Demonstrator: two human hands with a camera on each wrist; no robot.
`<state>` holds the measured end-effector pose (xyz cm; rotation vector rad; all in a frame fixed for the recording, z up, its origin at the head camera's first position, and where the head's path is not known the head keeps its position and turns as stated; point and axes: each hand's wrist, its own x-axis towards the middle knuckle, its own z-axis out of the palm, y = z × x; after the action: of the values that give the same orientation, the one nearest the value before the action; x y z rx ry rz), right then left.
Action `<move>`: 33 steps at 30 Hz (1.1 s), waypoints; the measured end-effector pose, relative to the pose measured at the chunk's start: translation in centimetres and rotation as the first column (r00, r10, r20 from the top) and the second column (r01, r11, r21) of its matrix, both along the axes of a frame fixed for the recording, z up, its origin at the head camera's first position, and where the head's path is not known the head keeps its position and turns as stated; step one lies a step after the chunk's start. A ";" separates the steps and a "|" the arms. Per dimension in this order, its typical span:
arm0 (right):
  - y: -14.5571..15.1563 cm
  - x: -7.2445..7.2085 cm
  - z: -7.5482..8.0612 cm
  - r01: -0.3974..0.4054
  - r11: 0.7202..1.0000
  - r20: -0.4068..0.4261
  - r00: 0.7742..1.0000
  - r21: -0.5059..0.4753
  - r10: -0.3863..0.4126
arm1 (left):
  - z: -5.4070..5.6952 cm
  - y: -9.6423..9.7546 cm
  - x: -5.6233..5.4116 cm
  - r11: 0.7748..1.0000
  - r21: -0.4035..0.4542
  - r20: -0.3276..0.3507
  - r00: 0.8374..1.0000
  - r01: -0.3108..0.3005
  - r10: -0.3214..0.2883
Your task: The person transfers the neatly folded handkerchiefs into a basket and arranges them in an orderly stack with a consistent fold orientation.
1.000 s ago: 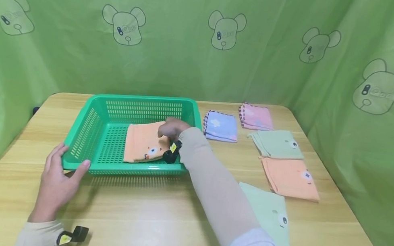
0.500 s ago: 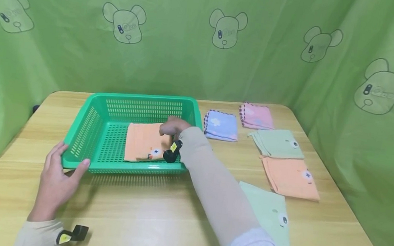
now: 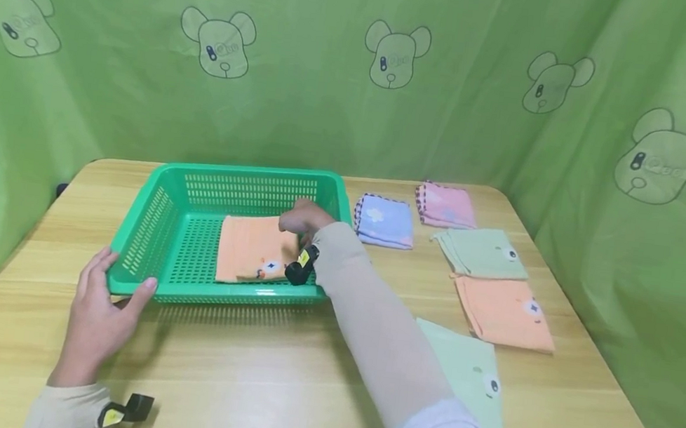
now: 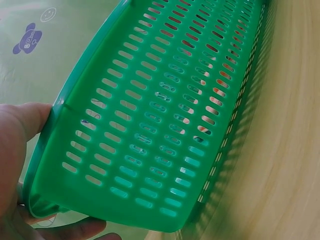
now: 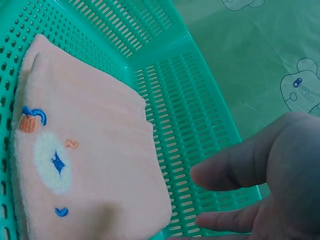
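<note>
My left hand (image 3: 97, 320) grips the near left corner of a green plastic basket (image 3: 181, 292). In the left wrist view its thumb (image 4: 36, 118) lies on the rim and other fingers come round beneath the corner. A folded orange towel (image 3: 246, 249) with an embroidered animal face lies flat on the basket's bottom, toward the right side. My right hand (image 3: 306, 219) is inside the basket at the towel's right edge. Seen from the right wrist, thumb and fingers (image 5: 227, 220) stand apart beside the towel, with nothing between them.
Right of the basket lie a folded blue towel (image 3: 384, 221) and a pink one (image 3: 447, 206). Nearer stand a green towel (image 3: 481, 251), another orange towel (image 3: 500, 313) and a second green towel (image 3: 467, 376), partly behind my right forearm. Green curtains (image 3: 304, 111) surround the wooden table (image 3: 248, 380).
The orange towel in the basket has settled flatter, its face print shifting slightly right. My right hand has let go of it and risen a little. The left hand keeps its place.
</note>
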<state>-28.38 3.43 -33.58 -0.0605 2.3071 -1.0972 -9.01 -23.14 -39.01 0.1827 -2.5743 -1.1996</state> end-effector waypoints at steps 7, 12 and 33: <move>0.2 0.1 0.5 0.051 0.997 0.009 0.999 -0.060 -0.050 | -0.1 0.0 0.1 1.000 0.003 -0.001 1.000 0.001 -0.001; 0.3 0.0 1.2 0.061 0.997 -0.059 0.996 -0.056 -0.064 | -0.2 -0.1 0.1 1.000 0.003 -0.001 1.000 -0.002 0.002; 2.6 -0.3 4.0 0.101 0.979 -0.130 0.984 -0.178 -0.125 | -0.1 0.0 0.1 1.000 0.013 -0.029 1.000 0.007 -0.007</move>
<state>-28.66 6.00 -29.55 -0.0759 2.3585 -1.3887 -8.90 -23.09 -39.15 0.1577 -2.5449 -1.2123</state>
